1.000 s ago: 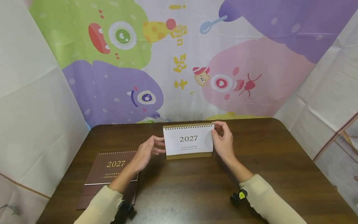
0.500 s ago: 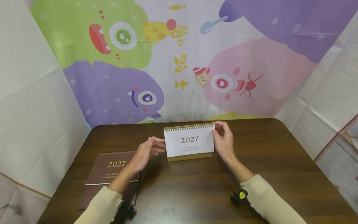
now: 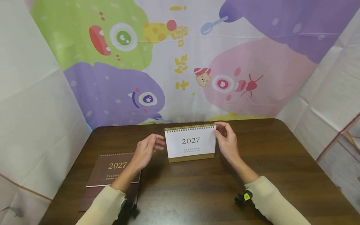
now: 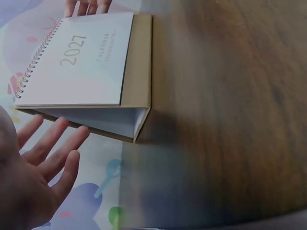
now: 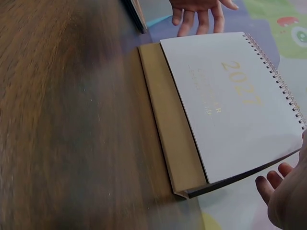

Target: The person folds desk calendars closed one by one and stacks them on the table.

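A white desk calendar [image 3: 190,142] marked 2027 stands tented on its tan base [image 3: 192,158] near the table's back. My left hand [image 3: 146,151] is beside its left end, fingers relaxed and a small gap away in the head view. The left wrist view shows those fingers [image 4: 60,148] spread by the calendar's hollow side. At the right end is my right hand [image 3: 227,140], thumb and fingertips close to the upper corner. In the right wrist view its fingers [image 5: 274,184] are loosely bent beside the edge; whether the thumb touches the calendar is unclear.
A brown 2027 calendar [image 3: 98,170] lies at the left of the dark wooden table [image 3: 191,193], partly covered by my left forearm. Behind the table hangs a cartoon-printed cloth [image 3: 180,103]. White cloth walls [image 3: 39,93] rise at both sides.
The white calendar shifted slightly toward me, then stayed in place. My left hand has drawn back from its left edge, and my right hand has eased slightly to the right.
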The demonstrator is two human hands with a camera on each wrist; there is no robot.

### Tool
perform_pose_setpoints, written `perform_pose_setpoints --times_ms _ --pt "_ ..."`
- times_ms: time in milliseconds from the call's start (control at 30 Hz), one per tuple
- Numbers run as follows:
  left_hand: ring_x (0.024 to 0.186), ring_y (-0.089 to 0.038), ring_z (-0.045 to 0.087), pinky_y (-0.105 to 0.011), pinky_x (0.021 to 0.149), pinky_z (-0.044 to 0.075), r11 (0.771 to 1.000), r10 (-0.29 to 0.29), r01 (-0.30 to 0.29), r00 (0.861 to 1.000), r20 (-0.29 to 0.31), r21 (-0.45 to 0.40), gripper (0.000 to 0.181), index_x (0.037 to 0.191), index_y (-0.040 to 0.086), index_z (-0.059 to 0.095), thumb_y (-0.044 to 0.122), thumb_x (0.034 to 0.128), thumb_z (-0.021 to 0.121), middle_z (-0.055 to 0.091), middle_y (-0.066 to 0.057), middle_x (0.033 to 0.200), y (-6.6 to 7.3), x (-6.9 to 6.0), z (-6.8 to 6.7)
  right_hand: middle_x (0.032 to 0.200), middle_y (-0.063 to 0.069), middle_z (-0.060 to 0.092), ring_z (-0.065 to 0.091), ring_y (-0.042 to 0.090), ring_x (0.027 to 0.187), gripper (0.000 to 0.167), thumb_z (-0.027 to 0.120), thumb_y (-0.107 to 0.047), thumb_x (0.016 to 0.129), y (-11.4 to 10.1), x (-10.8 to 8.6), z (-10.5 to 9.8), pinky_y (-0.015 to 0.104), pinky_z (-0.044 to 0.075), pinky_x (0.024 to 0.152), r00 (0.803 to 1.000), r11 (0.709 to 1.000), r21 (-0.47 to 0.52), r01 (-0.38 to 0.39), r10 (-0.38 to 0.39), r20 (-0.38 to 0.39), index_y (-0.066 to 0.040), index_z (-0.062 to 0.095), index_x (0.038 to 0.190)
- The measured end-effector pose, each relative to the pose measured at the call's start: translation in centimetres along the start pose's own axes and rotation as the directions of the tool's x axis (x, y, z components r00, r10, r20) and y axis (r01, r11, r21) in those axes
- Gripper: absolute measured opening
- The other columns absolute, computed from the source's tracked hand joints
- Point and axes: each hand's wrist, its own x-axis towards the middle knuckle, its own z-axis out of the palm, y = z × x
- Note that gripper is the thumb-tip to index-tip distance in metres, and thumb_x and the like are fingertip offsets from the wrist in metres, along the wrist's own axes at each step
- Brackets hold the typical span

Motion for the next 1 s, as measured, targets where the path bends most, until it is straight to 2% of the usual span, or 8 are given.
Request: perform_pose_setpoints --times_ms 133,233,433,533,633,767,900,1000 --pt "0.11 -0.045 0.083 -0.039 0.082 0.067 1.0 0.023 -0.023 0.996 -0.087 0.002 0.044 0.137 0.002 0.071 0.026 0.1249 0.036 0.081 -0.027 0.126 0.1 0.5 0.3 0.135 0.029 0.069 0.064 -0.002 0.114 0.034 0.065 0.006 0.108 0.0 0.2 -0.6 0.009 0.056 0.1 1.0 1.0 0.008 0.023 -0.023 0.016 0.008 0.064 0.142" --pt "0.119 -0.049 0.079 -0.04 0.084 0.067 0.999 0.037 -0.039 0.993 -0.11 -0.019 0.038 0.143 0.004 0.068 0.024 0.1236 0.042 0.079 -0.027 0.133 0.2 0.8 0.5 0.131 0.022 0.07 0.065 -0.003 0.115 0.033 0.064 0.007 0.108 0.2 0.3 -1.0 0.009 0.056 0.101 1.0 0.999 0.023 0.027 -0.027 0.006 0.009 0.063 0.141" --pt "0.132 -0.045 0.071 -0.028 0.086 0.062 0.997 0.013 -0.018 0.998 -0.066 -0.073 0.035 0.151 0.006 0.063 0.017 0.1182 0.057 0.074 -0.024 0.146 0.2 1.1 1.2 0.12 -0.011 0.067 0.065 -0.002 0.116 0.036 0.062 0.009 0.108 0.6 0.1 -1.3 0.01 0.056 0.101 0.999 0.998 0.054 0.041 -0.043 0.027 0.011 0.058 0.144" --pt "0.133 -0.039 0.072 -0.021 0.088 0.06 0.996 0.004 -0.008 0.999 -0.049 -0.088 0.036 0.15 0.005 0.063 0.015 0.1151 0.064 0.074 -0.023 0.147 0.1 1.1 1.6 0.117 -0.017 0.066 0.064 -0.003 0.116 0.036 0.062 0.009 0.108 0.7 0.0 -1.2 0.01 0.056 0.1 0.998 0.997 0.063 0.042 -0.044 0.042 0.012 0.057 0.144" --pt "0.131 -0.038 0.072 -0.018 0.088 0.061 0.995 -0.003 -0.002 0.999 -0.046 -0.096 0.037 0.148 0.004 0.064 0.013 0.113 0.068 0.074 -0.024 0.146 0.1 1.2 1.8 0.116 -0.013 0.068 0.064 -0.004 0.114 0.034 0.062 0.008 0.108 0.8 0.0 -1.0 0.01 0.055 0.099 0.999 0.997 0.063 0.038 -0.04 0.026 0.012 0.058 0.141" --pt "0.126 -0.04 0.074 -0.019 0.085 0.061 0.996 0.003 -0.009 0.998 -0.066 -0.09 0.036 0.146 0.002 0.065 0.011 0.1113 0.07 0.074 -0.025 0.143 -0.1 1.4 2.0 0.118 0.004 0.071 0.064 -0.004 0.11 0.03 0.063 0.007 0.108 0.9 -0.1 -0.7 0.01 0.054 0.098 1.0 0.999 0.038 0.027 -0.027 0.009 0.012 0.061 0.138" --pt "0.128 -0.041 0.076 -0.022 0.094 0.061 0.998 -0.002 -0.003 0.997 -0.082 -0.061 0.036 0.144 0.002 0.066 0.01 0.1095 0.073 0.076 -0.024 0.141 -0.4 1.4 1.9 0.125 0.025 0.071 0.064 -0.005 0.109 0.03 0.062 0.01 0.107 1.0 -0.3 -0.4 0.01 0.054 0.097 1.0 1.0 0.029 0.013 -0.013 0.02 0.012 0.062 0.137" --pt "0.131 -0.041 0.076 -0.032 0.106 0.062 0.999 -0.014 0.011 0.997 -0.074 -0.036 0.036 0.143 0.002 0.067 0.01 0.1086 0.074 0.077 -0.023 0.14 -0.6 1.3 1.8 0.127 0.034 0.068 0.065 -0.005 0.108 0.031 0.06 0.013 0.106 1.1 -0.4 -0.1 0.009 0.053 0.097 1.0 0.999 0.034 0.004 -0.005 0.026 0.015 0.061 0.136"
